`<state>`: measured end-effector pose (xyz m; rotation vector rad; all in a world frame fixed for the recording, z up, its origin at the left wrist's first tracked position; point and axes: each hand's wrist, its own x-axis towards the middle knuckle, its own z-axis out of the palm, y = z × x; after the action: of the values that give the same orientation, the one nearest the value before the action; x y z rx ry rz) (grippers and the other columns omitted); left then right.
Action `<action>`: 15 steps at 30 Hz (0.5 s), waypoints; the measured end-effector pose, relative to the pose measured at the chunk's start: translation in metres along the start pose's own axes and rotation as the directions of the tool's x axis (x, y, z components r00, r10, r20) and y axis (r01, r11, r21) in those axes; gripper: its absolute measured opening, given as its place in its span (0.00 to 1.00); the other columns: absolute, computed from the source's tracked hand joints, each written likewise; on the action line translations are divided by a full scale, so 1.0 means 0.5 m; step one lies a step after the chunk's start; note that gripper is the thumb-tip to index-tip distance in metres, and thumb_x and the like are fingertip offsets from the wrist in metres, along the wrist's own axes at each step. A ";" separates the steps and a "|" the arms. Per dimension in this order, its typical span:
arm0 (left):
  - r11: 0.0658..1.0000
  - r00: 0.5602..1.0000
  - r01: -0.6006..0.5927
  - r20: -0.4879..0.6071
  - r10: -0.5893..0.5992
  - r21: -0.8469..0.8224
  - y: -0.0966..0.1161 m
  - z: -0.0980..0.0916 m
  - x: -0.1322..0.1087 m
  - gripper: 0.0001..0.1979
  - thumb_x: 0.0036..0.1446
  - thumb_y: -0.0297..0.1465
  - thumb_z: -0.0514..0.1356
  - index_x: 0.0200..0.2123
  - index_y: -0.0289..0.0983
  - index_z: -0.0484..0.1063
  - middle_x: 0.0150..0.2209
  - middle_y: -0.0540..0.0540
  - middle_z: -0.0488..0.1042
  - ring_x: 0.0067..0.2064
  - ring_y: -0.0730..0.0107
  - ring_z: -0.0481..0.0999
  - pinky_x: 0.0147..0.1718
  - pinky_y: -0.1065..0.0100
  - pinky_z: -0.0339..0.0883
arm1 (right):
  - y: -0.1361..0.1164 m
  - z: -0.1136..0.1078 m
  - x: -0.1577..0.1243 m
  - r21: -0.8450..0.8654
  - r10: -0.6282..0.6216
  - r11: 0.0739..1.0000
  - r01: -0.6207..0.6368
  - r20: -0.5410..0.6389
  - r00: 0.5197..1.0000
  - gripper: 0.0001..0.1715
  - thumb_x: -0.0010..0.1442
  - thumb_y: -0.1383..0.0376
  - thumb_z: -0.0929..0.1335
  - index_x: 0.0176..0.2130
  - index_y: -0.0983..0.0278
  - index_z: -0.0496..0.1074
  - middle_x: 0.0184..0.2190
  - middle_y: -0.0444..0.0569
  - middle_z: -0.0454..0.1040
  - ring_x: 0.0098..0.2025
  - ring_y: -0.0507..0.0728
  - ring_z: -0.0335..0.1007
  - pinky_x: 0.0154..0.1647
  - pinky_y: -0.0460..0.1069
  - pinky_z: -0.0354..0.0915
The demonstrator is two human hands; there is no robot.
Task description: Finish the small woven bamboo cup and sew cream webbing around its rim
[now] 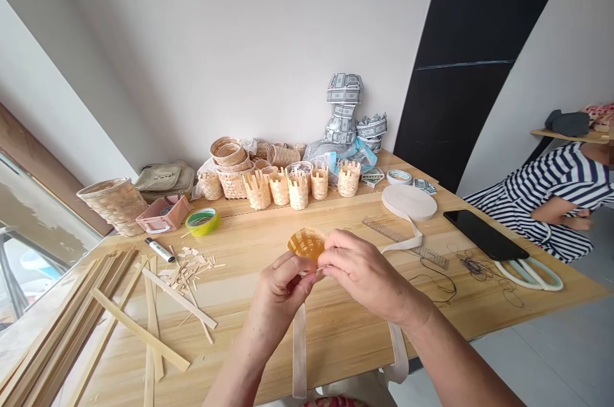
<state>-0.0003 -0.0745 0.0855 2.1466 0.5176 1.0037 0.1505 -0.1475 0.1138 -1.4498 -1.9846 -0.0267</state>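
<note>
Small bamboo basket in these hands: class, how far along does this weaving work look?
Already woven: bamboo cups stand along the far edge of the wooden table. In hand: the left hand and right hand grip the small basket. Apparently left: loose bamboo strips lying at the table's left.

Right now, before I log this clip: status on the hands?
Left hand, right hand both on small bamboo basket, at its rim. Pale tape runs beneath the hands.

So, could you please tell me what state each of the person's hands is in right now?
Left hand: closed, holding the small bamboo basket.
Right hand: closed, also gripping the basket.
</note>
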 end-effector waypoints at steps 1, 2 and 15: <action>1.000 1.000 -0.006 -0.010 0.005 -0.003 0.000 0.000 0.001 0.05 0.53 0.29 0.56 0.27 0.35 0.70 0.24 0.48 0.67 0.22 0.77 0.63 0.19 0.76 0.57 | 0.000 -0.001 0.001 0.007 0.017 1.000 -0.017 -0.012 1.000 0.11 0.58 0.73 0.62 0.25 0.65 0.64 0.28 0.43 0.59 0.32 0.49 0.57 0.29 0.43 0.55; 1.000 1.000 -0.011 -0.018 0.011 -0.005 -0.001 0.000 0.002 0.05 0.52 0.29 0.56 0.27 0.35 0.70 0.24 0.48 0.67 0.22 0.77 0.63 0.19 0.76 0.57 | 0.000 -0.001 0.002 0.016 0.033 0.999 -0.032 -0.021 0.999 0.11 0.58 0.73 0.63 0.24 0.65 0.63 0.28 0.43 0.59 0.32 0.49 0.57 0.29 0.43 0.55; 0.999 0.999 -0.019 -0.039 0.017 -0.042 -0.011 0.000 0.007 0.04 0.51 0.24 0.57 0.27 0.36 0.71 0.25 0.49 0.67 0.23 0.78 0.64 0.19 0.77 0.56 | 0.040 -0.039 -0.036 0.083 0.127 0.989 -0.121 -0.080 0.989 0.09 0.57 0.72 0.63 0.39 0.63 0.67 0.35 0.46 0.67 0.37 0.51 0.63 0.38 0.45 0.60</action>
<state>0.0015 -0.0689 0.0830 2.1018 0.4921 1.0585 0.1801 -0.1624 0.1124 -1.4945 -1.8045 0.0423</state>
